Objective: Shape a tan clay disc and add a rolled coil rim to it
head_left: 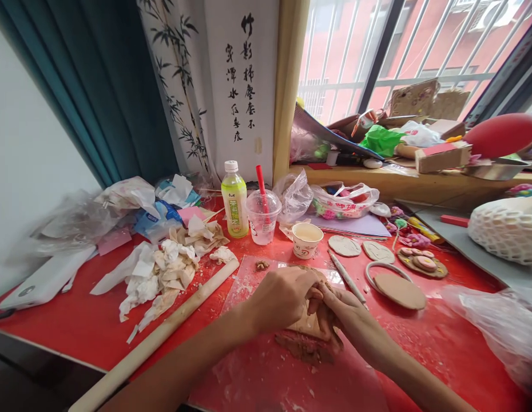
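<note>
My left hand and my right hand meet over a flat tan piece, which may be a small board or a clay slab. The left fingers are curled down and closed. The right thumb and fingers close together beside them; whatever is pinched between the hands is hidden. Brown clay scraps lie along the near edge of the tan piece. Beneath everything is a clear plastic sheet. A small lump of clay rests near the sheet's far left corner.
A long wooden rolling pin lies at left beside crumpled tissues. Behind stand a paper cup, a plastic cup with red straw and a drink bottle. At right are a pen-like tool and a clay disc.
</note>
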{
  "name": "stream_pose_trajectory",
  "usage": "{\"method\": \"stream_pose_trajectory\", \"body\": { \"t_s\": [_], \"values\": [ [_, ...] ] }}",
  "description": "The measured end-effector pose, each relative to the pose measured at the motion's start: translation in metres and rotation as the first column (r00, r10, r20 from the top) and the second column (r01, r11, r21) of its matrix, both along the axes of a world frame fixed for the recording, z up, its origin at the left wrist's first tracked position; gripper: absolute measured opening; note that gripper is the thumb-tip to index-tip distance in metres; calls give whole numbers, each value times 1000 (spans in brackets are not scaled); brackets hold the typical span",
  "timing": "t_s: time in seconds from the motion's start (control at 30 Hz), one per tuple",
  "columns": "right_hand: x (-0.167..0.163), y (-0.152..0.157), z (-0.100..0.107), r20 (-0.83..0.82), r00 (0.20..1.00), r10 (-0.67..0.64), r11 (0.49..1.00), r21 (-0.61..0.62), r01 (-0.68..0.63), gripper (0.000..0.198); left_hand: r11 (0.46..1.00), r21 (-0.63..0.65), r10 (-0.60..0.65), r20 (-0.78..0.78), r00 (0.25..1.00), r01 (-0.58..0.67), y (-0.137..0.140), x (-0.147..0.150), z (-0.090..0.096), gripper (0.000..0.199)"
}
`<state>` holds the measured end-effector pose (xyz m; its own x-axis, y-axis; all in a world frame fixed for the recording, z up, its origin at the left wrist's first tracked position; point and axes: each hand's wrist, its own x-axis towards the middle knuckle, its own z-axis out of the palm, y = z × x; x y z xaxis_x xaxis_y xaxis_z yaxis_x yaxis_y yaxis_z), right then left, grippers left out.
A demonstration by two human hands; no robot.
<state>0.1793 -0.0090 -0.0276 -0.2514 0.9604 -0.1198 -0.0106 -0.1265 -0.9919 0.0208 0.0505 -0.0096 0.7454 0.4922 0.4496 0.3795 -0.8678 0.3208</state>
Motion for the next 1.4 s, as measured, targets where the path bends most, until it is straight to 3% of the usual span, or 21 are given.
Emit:
{"method": "stream_pose_trajectory", "body": {
  "t_s": [0.1, 0.2, 0.27, 0.4, 0.53, 0.63, 0.7, 0.77, 0.87, 0.93, 1.03, 1.13, 1.3, 1.4],
  "values": [
    [2, 2, 3, -141, 984, 108, 993, -21, -112, 61, 1000, -2, 18, 28, 999, -18, 0, 0, 6, 20],
    [4, 5, 9, -317, 930, 184, 978, -33, -205, 68, 1000, -8, 11, 47, 999, -11, -5, 4, 8, 36],
    [6, 6, 12, -342, 911, 229, 965, -41, -258, 69, 999, 39, 20, -7, 1000, -19, -8, 6, 6, 42],
    [9, 4, 18, -318, 901, 294, 934, -103, -342, 72, 978, 207, 61, -182, 981, -23, -8, 6, 1, 33],
    [6, 6, 18, -363, 899, 245, 943, -125, -307, 69, 953, 303, 97, -206, 974, -31, -4, 3, 2, 35],
    [4, 10, 15, -374, 923, 91, 984, -110, -142, 52, 951, 305, 109, -155, 982, -57, -2, 2, 3, 47],
    [5, 11, 12, -340, 940, -24, 990, -138, -24, 43, 974, 219, 94, -126, 987, -65, -2, 3, 2, 50],
    [4, 11, 10, -312, 947, -76, 987, -157, 27, 42, 997, 43, 74, -75, 994, -71, -2, 4, 0, 51],
    [0, 10, 8, -321, 947, 3, 989, -139, -50, 47, 964, -262, 71, 73, 995, -49, -3, 7, -5, 39],
    [1, 12, 8, -329, 943, 48, 981, -162, -106, 47, 929, -369, 73, 150, 986, -13, -3, 7, -7, 28],
    [11, 20, 10, -356, 934, -7, 962, -257, -91, 41, 901, -434, 113, 236, 965, 1, -2, 5, -1, 33],
    [24, 25, 14, -389, 919, -72, 966, -256, -32, 39, 862, -507, 211, 348, 913, -6, 1, 0, 10, 30],
    [21, 20, 10, -305, 951, 39, 971, -212, -108, 42, 808, -588, 325, 488, 810, 30, 7, -3, 18, 23],
    [18, 22, 2, -287, 957, 39, 969, -221, -106, 39, 764, -638, 333, 517, 788, 96, 10, -1, 19, 27]
  ]
}}
